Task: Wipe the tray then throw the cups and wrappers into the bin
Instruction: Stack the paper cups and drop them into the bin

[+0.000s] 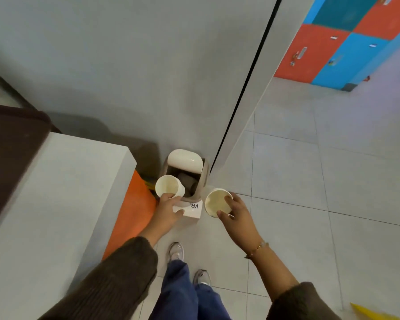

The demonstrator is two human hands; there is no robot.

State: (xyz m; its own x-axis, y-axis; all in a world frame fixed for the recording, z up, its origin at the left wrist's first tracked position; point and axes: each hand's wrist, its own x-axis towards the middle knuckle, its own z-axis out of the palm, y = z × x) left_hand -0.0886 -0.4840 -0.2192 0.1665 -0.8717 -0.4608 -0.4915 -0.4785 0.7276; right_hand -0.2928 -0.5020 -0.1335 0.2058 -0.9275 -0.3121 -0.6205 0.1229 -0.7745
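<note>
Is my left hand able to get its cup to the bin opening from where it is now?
Probably yes. The left hand holds its cup right at the open mouth of the bin; the lid is tilted back and nothing shows between them.

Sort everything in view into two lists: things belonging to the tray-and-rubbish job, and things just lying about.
Job: left hand gripping one white paper cup; right hand gripping another white paper cup; beige lidded plastic bin; dark brown flat tray.
Lying about: orange and blue lockers; yellow flat object.
</note>
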